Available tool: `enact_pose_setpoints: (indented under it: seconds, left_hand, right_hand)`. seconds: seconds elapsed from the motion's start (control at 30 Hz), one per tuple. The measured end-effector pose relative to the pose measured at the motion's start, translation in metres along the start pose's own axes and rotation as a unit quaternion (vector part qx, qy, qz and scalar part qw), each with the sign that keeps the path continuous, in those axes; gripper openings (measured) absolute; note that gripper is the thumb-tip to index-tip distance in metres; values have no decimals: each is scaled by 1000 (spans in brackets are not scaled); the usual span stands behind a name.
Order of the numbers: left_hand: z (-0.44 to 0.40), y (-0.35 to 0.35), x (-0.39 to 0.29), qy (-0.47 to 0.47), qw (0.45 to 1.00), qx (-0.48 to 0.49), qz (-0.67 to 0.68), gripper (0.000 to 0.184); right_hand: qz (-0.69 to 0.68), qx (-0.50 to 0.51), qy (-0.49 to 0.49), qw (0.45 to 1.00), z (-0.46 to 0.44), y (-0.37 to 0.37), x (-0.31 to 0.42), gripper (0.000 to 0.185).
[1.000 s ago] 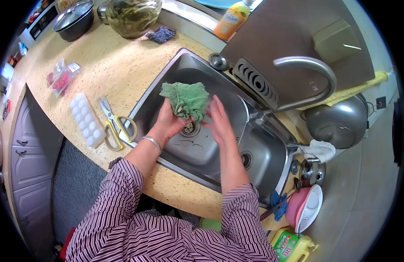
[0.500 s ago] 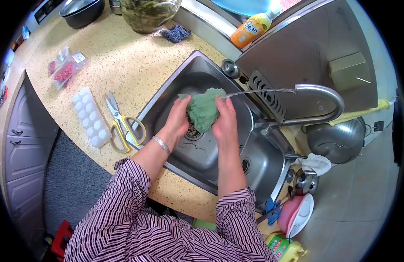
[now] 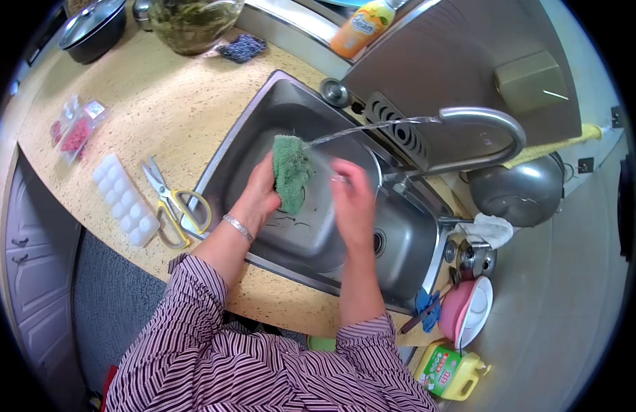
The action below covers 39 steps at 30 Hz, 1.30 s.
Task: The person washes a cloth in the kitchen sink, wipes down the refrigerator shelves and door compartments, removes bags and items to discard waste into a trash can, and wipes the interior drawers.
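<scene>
Green cloth (image 3: 290,173) above the large basin (image 3: 311,237) of the sink, in the stream (image 3: 373,125) from the tap (image 3: 484,115). Left hand (image 3: 259,191): fingers closed on the cloth's near side. Right hand (image 3: 353,202): apart from the cloth, fingers curled and blurred; their exact opening cannot be told. Handling, as judged: keep the left grip firm but leave the upper face exposed; turn and squeeze the folds low, so that splashes fall inside. Clearance: open space below the cloth; rim (image 3: 235,134) to the left, with scissors (image 3: 166,193) on the table (image 3: 146,103) beyond; small basin (image 3: 414,240) and tap to the right.
</scene>
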<state>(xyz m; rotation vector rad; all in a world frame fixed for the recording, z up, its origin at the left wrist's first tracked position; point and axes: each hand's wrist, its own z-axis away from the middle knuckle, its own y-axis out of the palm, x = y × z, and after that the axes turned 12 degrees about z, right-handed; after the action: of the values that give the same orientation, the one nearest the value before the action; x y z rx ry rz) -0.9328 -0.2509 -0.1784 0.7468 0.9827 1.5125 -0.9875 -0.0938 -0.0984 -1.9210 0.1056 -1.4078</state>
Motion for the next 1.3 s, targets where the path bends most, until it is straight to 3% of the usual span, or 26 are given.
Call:
enact_pose_setpoints:
  seconds: [0.07, 0.13, 0.27, 0.3, 0.33, 0.37, 0.43, 0.47, 0.53, 0.7, 0.77, 0.9, 1.3]
  left_hand:
    - [-5, -2, 1, 5, 1000, -9, 28, 38]
    - [-11, -8, 3, 27, 998, -29, 59, 39]
    - [-9, -6, 4, 32, 997, -19, 71, 39]
    - [-9, -7, 4, 37, 996, -17, 78, 38]
    - [-10, -8, 4, 43, 995, -16, 86, 38]
    - [-10, -9, 4, 44, 995, -16, 86, 38]
    - [-9, -5, 3, 61, 993, -31, 95, 37]
    - [-10, -7, 2, 65, 993, -33, 94, 37]
    - [-13, -11, 3, 58, 994, -14, 94, 37]
    - [-10, -8, 3, 57, 994, -32, 82, 37]
    - [-11, -10, 3, 60, 995, -33, 79, 37]
    - [-12, -9, 2, 72, 993, -57, 75, 38]
    - [-14, -19, 1, 100, 991, -71, 54, 35]
  right_hand:
    - [163, -160, -32, 973, 14, -45, -16, 23]
    - [378, -276, -47, 883, 25, -93, -30, 19]
    - [384, -274, 63, 880, 31, -141, -108, 16]
    - [213, -196, 147, 946, 28, -142, -116, 15]
    - [33, -109, 224, 968, 26, -143, -123, 14]
    - [33, -108, 224, 968, 26, -145, -129, 14]
    - [199, -143, 173, 954, 20, -139, -107, 11]
    - [196, -140, 172, 955, 16, -138, -100, 11]
    - [387, -139, 10, 912, 10, -138, -87, 10]
    - [446, -123, -60, 885, -13, -114, -58, 17]
    - [524, -84, -103, 841, -19, -101, -55, 15]
    - [560, -100, -127, 812, -20, -88, -70, 7]
    - [581, -92, -82, 804, -7, -59, -52, 4]
